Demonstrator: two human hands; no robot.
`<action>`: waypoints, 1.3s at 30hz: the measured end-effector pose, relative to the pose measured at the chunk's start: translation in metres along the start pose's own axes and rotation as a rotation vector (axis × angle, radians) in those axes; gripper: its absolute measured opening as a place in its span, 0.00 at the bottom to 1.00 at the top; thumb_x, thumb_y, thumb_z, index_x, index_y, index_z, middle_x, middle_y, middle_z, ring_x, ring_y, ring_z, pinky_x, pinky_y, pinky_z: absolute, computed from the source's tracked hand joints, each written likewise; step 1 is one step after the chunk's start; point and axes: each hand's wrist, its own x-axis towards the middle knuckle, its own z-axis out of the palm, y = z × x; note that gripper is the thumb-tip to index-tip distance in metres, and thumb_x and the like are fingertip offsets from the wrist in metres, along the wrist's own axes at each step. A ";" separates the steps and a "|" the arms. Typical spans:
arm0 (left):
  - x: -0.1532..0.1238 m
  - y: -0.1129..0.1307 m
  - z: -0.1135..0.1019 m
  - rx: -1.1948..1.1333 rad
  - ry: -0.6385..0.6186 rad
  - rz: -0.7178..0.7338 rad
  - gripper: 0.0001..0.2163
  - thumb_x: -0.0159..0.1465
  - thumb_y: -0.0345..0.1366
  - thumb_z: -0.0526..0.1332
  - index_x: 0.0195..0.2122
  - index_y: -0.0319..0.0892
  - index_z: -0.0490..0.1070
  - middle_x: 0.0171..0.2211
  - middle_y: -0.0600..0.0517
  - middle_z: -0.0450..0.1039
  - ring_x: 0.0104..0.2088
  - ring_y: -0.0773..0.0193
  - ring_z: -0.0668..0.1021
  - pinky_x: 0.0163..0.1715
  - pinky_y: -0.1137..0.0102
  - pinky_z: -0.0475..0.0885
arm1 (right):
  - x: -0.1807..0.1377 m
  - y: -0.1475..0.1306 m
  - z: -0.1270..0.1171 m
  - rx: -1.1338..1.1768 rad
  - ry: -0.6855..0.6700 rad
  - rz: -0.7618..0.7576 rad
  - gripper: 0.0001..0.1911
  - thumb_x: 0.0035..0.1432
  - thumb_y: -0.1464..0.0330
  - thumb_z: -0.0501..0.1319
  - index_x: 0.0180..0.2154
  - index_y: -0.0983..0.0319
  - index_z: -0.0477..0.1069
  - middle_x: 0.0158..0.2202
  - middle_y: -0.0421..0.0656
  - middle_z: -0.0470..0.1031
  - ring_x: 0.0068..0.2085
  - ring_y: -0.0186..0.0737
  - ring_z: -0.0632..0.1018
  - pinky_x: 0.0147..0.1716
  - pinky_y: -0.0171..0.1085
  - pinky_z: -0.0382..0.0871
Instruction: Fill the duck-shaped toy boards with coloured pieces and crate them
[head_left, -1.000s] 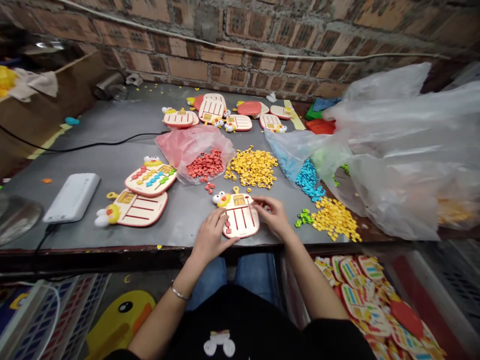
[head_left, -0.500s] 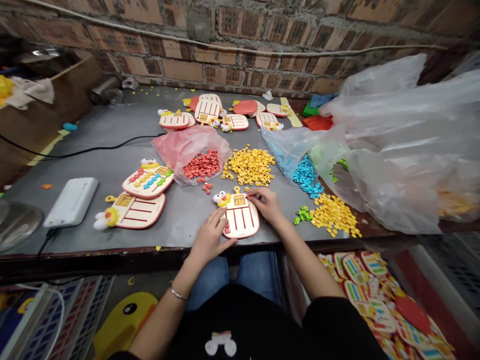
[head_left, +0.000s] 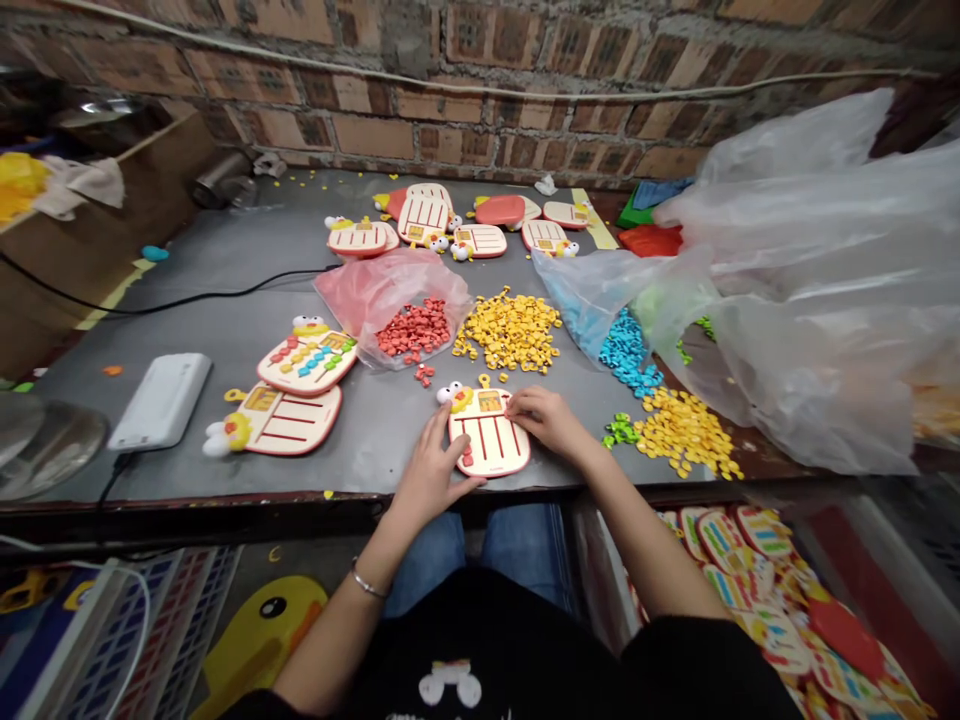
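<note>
A cream toy board with a red rim, long slots and a duck head with bulging eyes lies before me at the table's front edge. My left hand grips its left side, thumb along the near edge and fingers by the leftmost slot. A few red beads sit at the lower end of that slot. My right hand is closed in a pinch at the board's upper right, beside its small yellow window; what the fingertips hold is hidden. Beyond the board lie loose yellow beads and red beads.
Blue beads, green beads and more yellow beads lie to the right, near big plastic bags. Left are stacked duck boards and a white power bank. More boards lie at the back.
My right hand's pinched fingertips have shifted slightly toward me at the board's upper right. My left hand stays on the board. The whole view has shifted a little.
</note>
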 end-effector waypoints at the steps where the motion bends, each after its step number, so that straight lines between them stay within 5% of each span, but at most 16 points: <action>1: 0.000 0.000 0.000 0.000 -0.007 0.004 0.19 0.57 0.44 0.66 0.45 0.41 0.67 0.67 0.35 0.41 0.65 0.41 0.54 0.59 0.49 0.61 | 0.001 -0.002 0.001 0.040 -0.016 0.009 0.07 0.60 0.71 0.58 0.31 0.61 0.74 0.34 0.45 0.76 0.39 0.42 0.75 0.40 0.41 0.68; 8: -0.002 -0.003 0.003 0.013 -0.018 -0.006 0.23 0.56 0.45 0.67 0.49 0.40 0.65 0.67 0.35 0.45 0.65 0.44 0.55 0.59 0.51 0.61 | 0.025 -0.029 0.030 0.076 -0.040 0.003 0.06 0.56 0.75 0.61 0.36 0.62 0.74 0.35 0.44 0.77 0.37 0.39 0.75 0.39 0.37 0.67; 13: -0.001 -0.004 0.004 0.015 -0.010 -0.017 0.36 0.53 0.48 0.67 0.59 0.40 0.55 0.65 0.36 0.53 0.64 0.47 0.60 0.60 0.50 0.58 | 0.016 -0.042 0.030 0.403 -0.196 0.042 0.27 0.56 0.72 0.63 0.57 0.58 0.64 0.35 0.41 0.78 0.36 0.38 0.79 0.40 0.37 0.70; 16: 0.000 0.000 0.001 0.056 -0.037 -0.022 0.39 0.54 0.48 0.66 0.63 0.41 0.52 0.65 0.38 0.53 0.64 0.48 0.60 0.62 0.50 0.53 | -0.006 -0.041 0.025 0.541 -0.159 0.088 0.29 0.58 0.68 0.62 0.61 0.56 0.59 0.39 0.43 0.78 0.40 0.39 0.79 0.42 0.38 0.71; 18: 0.002 0.002 -0.002 0.101 -0.055 -0.031 0.39 0.54 0.49 0.65 0.64 0.42 0.52 0.65 0.39 0.52 0.64 0.47 0.59 0.63 0.48 0.50 | -0.023 -0.036 0.018 0.458 0.012 0.136 0.25 0.60 0.66 0.60 0.59 0.55 0.62 0.43 0.45 0.77 0.44 0.41 0.78 0.43 0.40 0.71; 22: 0.003 0.006 -0.004 0.164 -0.087 -0.052 0.41 0.52 0.50 0.67 0.65 0.45 0.54 0.65 0.39 0.51 0.63 0.43 0.58 0.63 0.44 0.45 | -0.056 -0.013 0.002 -0.068 0.367 0.283 0.13 0.60 0.66 0.59 0.46 0.57 0.74 0.45 0.48 0.74 0.46 0.47 0.74 0.46 0.47 0.68; 26: 0.003 0.006 -0.003 0.182 -0.098 -0.062 0.41 0.52 0.51 0.67 0.64 0.42 0.55 0.65 0.38 0.51 0.63 0.43 0.58 0.63 0.43 0.41 | -0.068 0.008 -0.003 -0.203 0.307 0.282 0.10 0.61 0.68 0.56 0.35 0.59 0.76 0.36 0.48 0.74 0.39 0.47 0.74 0.41 0.47 0.70; 33: 0.002 0.007 -0.003 0.191 -0.098 -0.083 0.41 0.53 0.51 0.66 0.64 0.42 0.53 0.66 0.39 0.51 0.63 0.45 0.59 0.63 0.44 0.42 | -0.028 -0.007 -0.007 0.000 0.385 0.199 0.08 0.62 0.66 0.58 0.39 0.59 0.74 0.40 0.47 0.72 0.40 0.42 0.75 0.39 0.41 0.73; 39: 0.002 0.005 -0.002 0.214 -0.088 -0.067 0.37 0.53 0.52 0.66 0.62 0.45 0.58 0.66 0.41 0.50 0.61 0.44 0.60 0.62 0.43 0.45 | 0.004 0.002 0.002 -0.163 0.198 0.045 0.06 0.60 0.72 0.59 0.35 0.60 0.75 0.34 0.46 0.71 0.39 0.44 0.72 0.41 0.44 0.69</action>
